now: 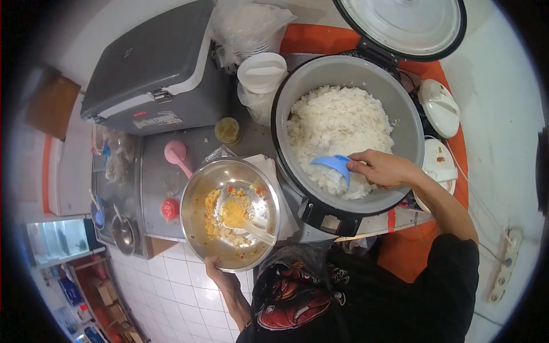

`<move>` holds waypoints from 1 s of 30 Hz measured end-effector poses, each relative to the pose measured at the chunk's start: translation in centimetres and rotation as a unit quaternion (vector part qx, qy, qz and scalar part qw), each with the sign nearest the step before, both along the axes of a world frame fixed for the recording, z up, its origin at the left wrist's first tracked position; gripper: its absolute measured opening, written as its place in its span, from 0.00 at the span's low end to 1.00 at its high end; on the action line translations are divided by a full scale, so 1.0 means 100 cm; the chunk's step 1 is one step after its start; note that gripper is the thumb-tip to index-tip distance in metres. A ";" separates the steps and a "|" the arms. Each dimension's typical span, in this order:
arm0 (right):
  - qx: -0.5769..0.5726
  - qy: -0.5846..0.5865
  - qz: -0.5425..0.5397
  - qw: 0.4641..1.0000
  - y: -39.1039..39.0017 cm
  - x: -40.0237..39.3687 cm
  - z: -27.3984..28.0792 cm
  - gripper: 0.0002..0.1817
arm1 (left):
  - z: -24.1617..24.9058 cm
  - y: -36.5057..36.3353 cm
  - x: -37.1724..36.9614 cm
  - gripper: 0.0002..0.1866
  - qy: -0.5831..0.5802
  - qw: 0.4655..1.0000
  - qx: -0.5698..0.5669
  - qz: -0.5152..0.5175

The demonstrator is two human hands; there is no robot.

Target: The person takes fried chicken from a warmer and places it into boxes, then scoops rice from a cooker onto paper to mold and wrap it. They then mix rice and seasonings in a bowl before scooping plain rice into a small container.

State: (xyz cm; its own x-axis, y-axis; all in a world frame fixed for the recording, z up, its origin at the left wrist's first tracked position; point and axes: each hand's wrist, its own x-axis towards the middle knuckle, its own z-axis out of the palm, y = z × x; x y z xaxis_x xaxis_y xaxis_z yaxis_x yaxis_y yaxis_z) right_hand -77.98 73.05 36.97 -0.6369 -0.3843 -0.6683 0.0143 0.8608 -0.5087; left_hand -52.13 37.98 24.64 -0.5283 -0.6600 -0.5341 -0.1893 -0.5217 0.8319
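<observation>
My left hand (216, 274) grips the near rim of a metal mixing bowl (191, 240), its fingers mostly hidden beneath. Yellow bits with red flecks lie in the bowl, along with a pale-handled utensil (258, 231) whose head is covered in yellow food. Over the rice cooker (409, 131), my right hand (380, 167) is closed on a blue plastic scoop (334, 164). The scoop is tilted, its lower edge sunk in the white rice (343, 117). The cooker's lid (409, 26) stands raised behind it.
A grey cooler box (154, 63) stands at the back left, beside a white-lidded container (262, 74). Near the bowl are a pink ladle (176, 151), a small jar (227, 131) and a red bundle (170, 210). White-lidded appliances (439, 108) and cords sit right of the cooker.
</observation>
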 end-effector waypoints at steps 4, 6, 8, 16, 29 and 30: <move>-0.012 -0.211 -0.061 0.976 0.018 -0.020 0.012 0.25 | 0.020 0.017 -0.006 0.29 0.043 0.998 0.026 0.046; -0.061 -0.245 -0.106 0.962 0.035 -0.025 0.016 0.24 | 0.025 0.015 -0.002 0.30 0.053 0.997 0.018 0.056; -0.130 -0.283 -0.196 0.930 0.045 -0.026 0.027 0.17 | 0.044 0.023 -0.008 0.23 0.056 0.994 0.019 0.089; -0.261 -0.281 -0.368 0.847 0.073 0.015 0.010 0.13 | 0.053 0.008 -0.008 0.27 0.059 0.997 0.008 0.046; -0.350 -0.051 -0.369 0.859 -0.001 0.093 0.082 0.20 | 0.043 0.003 0.001 0.25 0.033 0.992 0.080 -0.089; -0.286 0.074 -0.326 0.898 -0.028 0.103 0.075 0.22 | 0.048 0.004 -0.001 0.25 0.033 0.992 0.079 -0.088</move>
State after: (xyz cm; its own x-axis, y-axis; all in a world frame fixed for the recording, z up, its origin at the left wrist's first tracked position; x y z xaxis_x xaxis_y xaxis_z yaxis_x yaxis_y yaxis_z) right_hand -67.70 70.21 44.51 -0.9165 -0.1514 -0.3703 0.3167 0.2908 -0.9029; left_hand -52.19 38.43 29.39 -0.6654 -0.4652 -0.5838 -0.2367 -0.6102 0.7561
